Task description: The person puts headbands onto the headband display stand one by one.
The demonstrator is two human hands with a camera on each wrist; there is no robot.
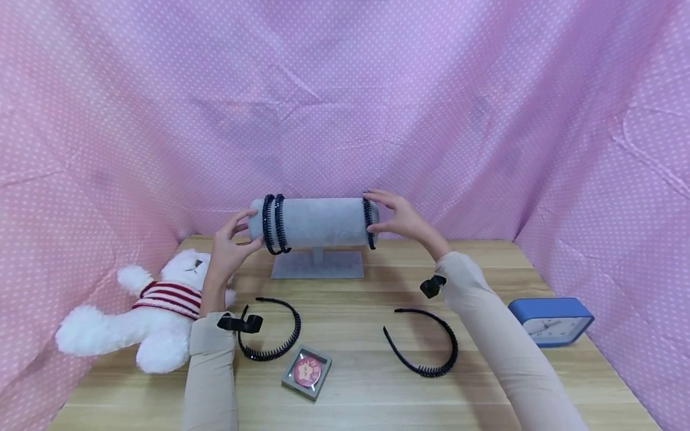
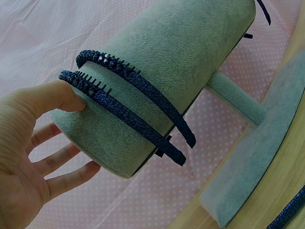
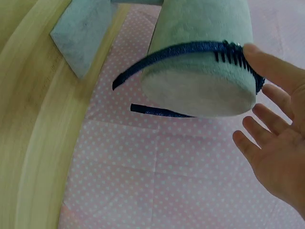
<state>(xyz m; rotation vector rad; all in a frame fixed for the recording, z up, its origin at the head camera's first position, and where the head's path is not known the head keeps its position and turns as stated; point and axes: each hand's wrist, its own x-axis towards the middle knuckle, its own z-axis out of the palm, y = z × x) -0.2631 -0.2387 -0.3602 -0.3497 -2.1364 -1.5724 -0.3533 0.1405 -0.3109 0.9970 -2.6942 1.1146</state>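
Note:
A grey plush headband stand [image 1: 323, 221], a horizontal roll on a post and flat base, stands at the back of the table. Two dark headbands [image 2: 126, 114] with comb teeth sit side by side around its left end. My left hand [image 1: 229, 248] holds that end, thumb against the plush beside the outer headband, fingers spread at the end face. At the right end another toothed headband [image 3: 176, 49] goes around the roll, its two tips sticking out past it. My right hand [image 1: 401, 218] pinches this headband between thumb and forefinger; the other fingers are spread.
Two more black headbands [image 1: 295, 332] [image 1: 454, 347] lie on the wooden table [image 1: 356, 395]. Between them is a small grey-framed box [image 1: 307, 371] with a pink badge. A white teddy bear [image 1: 167, 305] lies left, a blue clock [image 1: 552, 320] stands right. Pink dotted cloth [image 1: 345, 120] hangs behind.

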